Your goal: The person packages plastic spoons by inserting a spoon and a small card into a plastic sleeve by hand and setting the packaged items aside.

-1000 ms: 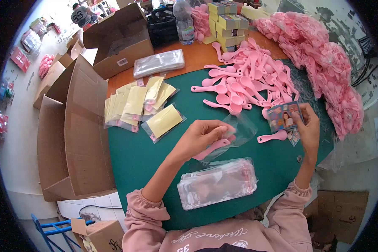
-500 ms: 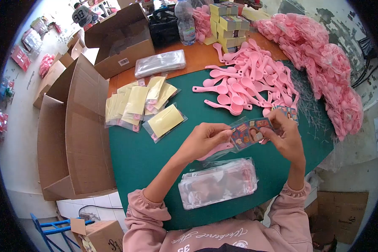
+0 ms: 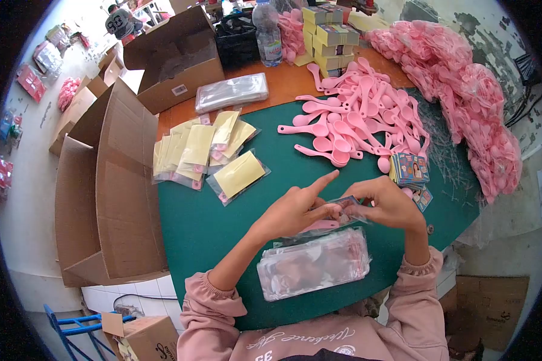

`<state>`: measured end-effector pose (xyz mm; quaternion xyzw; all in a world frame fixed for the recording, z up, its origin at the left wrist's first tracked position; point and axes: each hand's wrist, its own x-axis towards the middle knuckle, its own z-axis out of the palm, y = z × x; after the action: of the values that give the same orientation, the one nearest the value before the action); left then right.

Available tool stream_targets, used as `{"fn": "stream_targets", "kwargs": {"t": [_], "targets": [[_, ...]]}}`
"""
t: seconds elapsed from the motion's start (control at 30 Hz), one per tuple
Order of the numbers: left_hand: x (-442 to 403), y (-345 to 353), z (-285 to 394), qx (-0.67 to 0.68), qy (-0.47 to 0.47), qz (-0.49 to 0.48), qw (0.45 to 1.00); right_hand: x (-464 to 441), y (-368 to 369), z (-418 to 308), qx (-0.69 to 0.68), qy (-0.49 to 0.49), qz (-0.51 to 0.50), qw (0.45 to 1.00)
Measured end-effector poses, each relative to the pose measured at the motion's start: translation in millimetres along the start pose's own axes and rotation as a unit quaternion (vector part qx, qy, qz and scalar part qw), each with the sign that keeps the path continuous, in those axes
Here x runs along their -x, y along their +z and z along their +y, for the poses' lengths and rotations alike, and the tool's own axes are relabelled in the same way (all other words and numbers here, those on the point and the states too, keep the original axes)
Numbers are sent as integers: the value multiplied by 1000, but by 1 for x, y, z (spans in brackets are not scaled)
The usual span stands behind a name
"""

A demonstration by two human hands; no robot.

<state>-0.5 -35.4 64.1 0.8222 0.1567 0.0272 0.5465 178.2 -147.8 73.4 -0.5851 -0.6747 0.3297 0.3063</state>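
My left hand (image 3: 296, 210) pinches a clear plastic bag between thumb and fingers, its index finger stretched out. A pink spoon (image 3: 320, 225) shows inside that bag. At the bag's mouth my right hand (image 3: 390, 203) is closed on a printed card (image 3: 345, 202), which is mostly hidden by fingers and film. Just below both hands lies a stack of clear bags (image 3: 313, 265). Beyond the right hand sits a stack of printed cards (image 3: 408, 169), close to a heap of loose pink spoons (image 3: 355, 120).
Filled bags with yellow cards (image 3: 196, 144) lie on the left of the green tabletop (image 3: 211, 240). Open cardboard boxes (image 3: 126, 198) stand along the left edge. Farther back are a bundle of clear film (image 3: 232, 92), a water bottle (image 3: 267, 36), card stacks (image 3: 334, 39) and bagged spoons (image 3: 457, 84).
The printed card has come lower and is tilted, now mostly covered by my fingers. My right hand has moved down and left, uncovering the card stack. My left index finger has stretched out.
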Motion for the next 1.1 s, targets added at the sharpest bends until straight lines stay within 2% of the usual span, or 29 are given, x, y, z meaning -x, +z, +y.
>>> {"fn": "stream_targets", "kwargs": {"t": [0.03,0.07,0.1,0.13,0.17,0.23,0.27,0.3,0.33,0.4,0.53,0.6,0.63,0.67,0.7,0.77,0.8,0.83,0.87,0.9,0.97,1.07,1.1], "targets": [[0,-1,-1,-31,-4,-7,999,-1,-1,3,0,0,1,1000],[0,-6,-6,-31,-4,-7,999,-2,-1,6,-68,54,16,996],[0,-15,-14,-36,9,-62,997,-2,-2,7,-135,107,30,985],[0,-22,-23,-40,23,-117,992,-3,-5,9,-135,107,30,984],[-1,-28,-36,-39,23,-118,992,-3,-8,11,-105,132,58,984],[-3,-37,-56,127,92,-128,979,-2,-10,8,-75,158,87,981],[0,-41,-58,183,68,-134,971,-4,-10,0,-146,164,90,971],[1,-43,-55,183,68,-134,972,-5,-10,-4,-217,169,92,957],[3,-45,-52,205,39,-128,970,-5,-11,-1,-218,168,92,957],[4,-46,-51,228,11,-123,966,-3,-16,7,-156,214,20,964],[5,-43,-45,256,4,-154,954,-6,-5,3,-250,222,72,940],[5,-39,-51,242,-9,-162,957,-9,5,24,-128,90,108,982],[2,-32,-66,186,48,-73,979,-10,7,25,-127,89,109,982],[2,-25,-78,128,105,18,986,-13,9,24,-103,82,157,979],[3,-19,-76,127,106,17,986,-17,12,22,-80,75,206,972],[9,-3,-70,183,-45,236,953,-23,19,12,-80,92,225,967],[16,1,-63,305,-52,159,938,-26,23,8,-64,30,203,977],[20,6,-57,304,-51,159,938,-28,25,5,-47,-34,181,982],[23,12,-52,401,-85,129,903,-27,21,-1,-39,-71,85,993],[25,16,-50,495,-118,96,855,-26,24,-1,-40,-71,83,993],[29,18,-53,484,-127,101,860,-23,32,-1,25,-91,38,995],[33,15,-58,447,-120,104,880,-22,43,1,63,-70,32,995],[37,8,-55,453,-139,69,878,-22,46,2,93,-68,36,993]]}}
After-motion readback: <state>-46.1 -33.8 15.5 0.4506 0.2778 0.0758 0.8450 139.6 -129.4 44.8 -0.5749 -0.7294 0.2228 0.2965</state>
